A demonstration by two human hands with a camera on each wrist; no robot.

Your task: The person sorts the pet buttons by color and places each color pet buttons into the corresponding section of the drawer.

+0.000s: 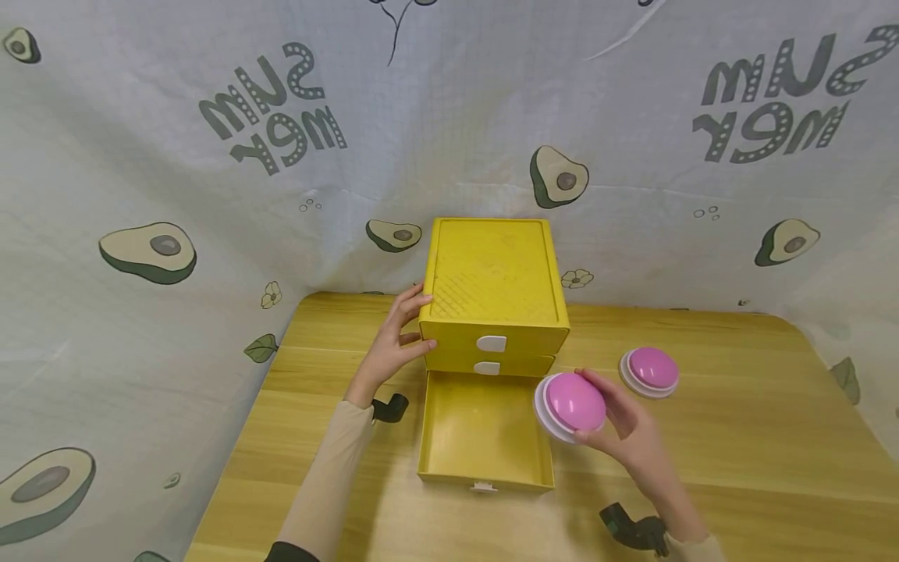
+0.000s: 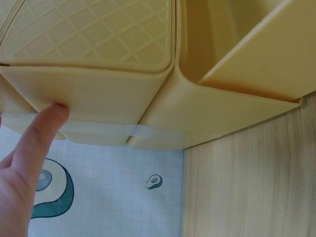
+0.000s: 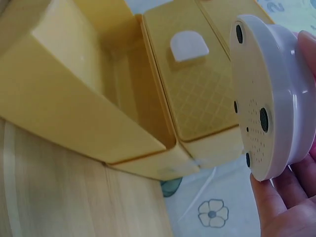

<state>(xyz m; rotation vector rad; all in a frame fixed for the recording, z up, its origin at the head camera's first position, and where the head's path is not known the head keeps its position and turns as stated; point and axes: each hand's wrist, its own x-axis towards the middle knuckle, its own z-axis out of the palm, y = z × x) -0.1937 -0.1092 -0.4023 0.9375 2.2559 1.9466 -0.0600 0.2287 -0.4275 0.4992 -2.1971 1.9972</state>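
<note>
A yellow drawer cabinet [image 1: 495, 273] stands on the table, its bottom drawer [image 1: 485, 429] pulled out and bare inside. My left hand [image 1: 389, 347] rests against the cabinet's left side, thumb at the front corner and fingers near the top edge. In the left wrist view a straight finger [image 2: 42, 133] touches the side wall. My right hand [image 1: 625, 429] grips a pink push button [image 1: 576, 402] with a white base by its rim, beside the drawer's right wall. The right wrist view shows the button's white underside [image 3: 254, 103], with dark pads and small holes, tilted toward the cabinet.
Another pink push button [image 1: 653, 368] sits on the wooden table [image 1: 758, 437], right of the cabinet. Two closed drawers with white handles [image 1: 491, 343] are above the open one. Behind the table hangs a pale cloth [image 1: 449, 117] printed with avocados.
</note>
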